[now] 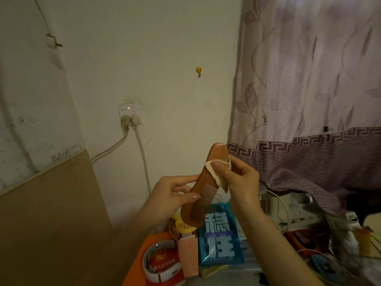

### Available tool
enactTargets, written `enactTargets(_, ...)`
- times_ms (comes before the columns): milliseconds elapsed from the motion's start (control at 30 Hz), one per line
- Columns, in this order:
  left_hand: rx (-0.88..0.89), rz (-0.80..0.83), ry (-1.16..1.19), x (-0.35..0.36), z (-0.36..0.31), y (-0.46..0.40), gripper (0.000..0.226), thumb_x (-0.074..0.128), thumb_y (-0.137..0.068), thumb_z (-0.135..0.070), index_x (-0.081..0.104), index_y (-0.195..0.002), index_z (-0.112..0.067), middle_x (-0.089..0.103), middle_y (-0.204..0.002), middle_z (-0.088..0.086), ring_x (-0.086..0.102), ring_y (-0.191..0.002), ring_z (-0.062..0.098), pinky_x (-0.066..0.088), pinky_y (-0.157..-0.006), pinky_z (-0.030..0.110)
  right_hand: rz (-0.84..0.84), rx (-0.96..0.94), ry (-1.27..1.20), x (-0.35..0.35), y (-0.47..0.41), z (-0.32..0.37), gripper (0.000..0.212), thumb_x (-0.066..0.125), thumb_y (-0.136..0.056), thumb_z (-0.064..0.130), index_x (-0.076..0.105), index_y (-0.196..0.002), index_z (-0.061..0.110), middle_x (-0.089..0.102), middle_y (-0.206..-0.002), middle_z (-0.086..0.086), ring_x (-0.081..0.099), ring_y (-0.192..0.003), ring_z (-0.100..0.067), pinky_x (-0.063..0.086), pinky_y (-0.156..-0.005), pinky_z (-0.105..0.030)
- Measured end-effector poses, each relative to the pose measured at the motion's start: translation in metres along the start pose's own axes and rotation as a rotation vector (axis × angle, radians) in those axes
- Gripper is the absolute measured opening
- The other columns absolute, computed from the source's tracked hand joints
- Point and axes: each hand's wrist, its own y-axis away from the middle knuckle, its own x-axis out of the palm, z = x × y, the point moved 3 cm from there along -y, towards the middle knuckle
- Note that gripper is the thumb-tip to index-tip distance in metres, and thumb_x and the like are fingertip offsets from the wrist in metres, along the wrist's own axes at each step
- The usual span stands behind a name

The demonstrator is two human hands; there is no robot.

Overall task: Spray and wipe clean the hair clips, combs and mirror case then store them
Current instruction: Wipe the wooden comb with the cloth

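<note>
So the wooden comb (203,186) is up in the air in front of the wall, tilted, rounded handle end pointing up toward the curtain (309,100) and the toothed end down low. The left hand (173,196) pinches it around the middle, thumb on the near face just beside the teeth, fingers curled behind. The right hand (237,178) has a small cream cloth (218,172) with a zigzag edge folded over the upper part of the comb, thumb pressing the cloth onto the wood, other fingers wrapped round the back. Both hands are busy holding, neither is spread wide.

Below them is a cluttered table. Near its left edge there's an orange sheet (144,250) with a white ring-shaped thing (153,263) lying on a red booklet (165,265). Just right of that stands a pink paper bag (188,254), with a little yellow handheld fan (182,225) poking up behind it. A blue bag with big white characters (219,240) sits right under the comb's teeth. The right side of the table is a blurry jumble of cables and bits I can't make out.

On the wall there's a wall socket (129,113) with two plugs in it and an orange light on, plus a yellow wall hook (198,70) higher up.
</note>
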Motion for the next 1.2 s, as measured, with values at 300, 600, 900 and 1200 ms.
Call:
enactTargets(300,-0.021,0.135,-0.116,-0.007,0.004,-0.002,0.044,0.067,-0.085,-0.006,0.062,-0.115,-0.039,0.074,-0.091,0.004,0.07,-0.089,0.017,0.055,-0.089,0.036,-0.018,0.003,0.12,-0.02,-0.005,-0.004,0.021,0.075,-0.076,0.011,0.072,-0.096,0.016,0.073,-0.079,0.001,0.071,-0.072,-0.017,0.061,-0.066,-0.038)
enactTargets(600,-0.055,0.287,-0.075,0.007,0.026,-0.008,0.043,0.06,-0.089,-0.003,0.063,-0.113,-0.039,0.074,-0.097,0.002,0.07,-0.093,0.017,0.056,-0.087,0.034,0.047,0.114,0.201,-0.051,0.001,-0.017,0.012,0.071,-0.082,0.014,0.071,-0.094,0.017,0.073,-0.074,-0.001,0.069,-0.063,-0.012,0.052,-0.05,-0.02)
enactTargets(900,-0.172,0.175,0.216,0.04,0.059,-0.001,0.023,0.065,-0.084,-0.003,0.069,-0.103,-0.014,0.075,-0.092,0.011,0.072,-0.082,0.018,0.058,-0.065,0.023,-0.074,0.116,0.299,-0.103,0.023,-0.045,0.012,0.065,-0.088,0.014,0.071,-0.094,0.005,0.066,-0.077,-0.014,0.059,-0.069,-0.029,0.052,-0.066,-0.045)
enactTargets(1200,-0.299,0.108,0.325,0.098,0.115,0.004,0.019,0.072,-0.079,-0.005,0.069,-0.097,-0.011,0.073,-0.092,0.001,0.07,-0.085,0.01,0.056,-0.064,0.017,-0.254,0.205,0.377,-0.17,0.062,-0.083,0.01,0.065,-0.089,0.014,0.072,-0.093,0.009,0.068,-0.084,-0.015,0.062,-0.078,-0.028,0.051,-0.075,-0.042)
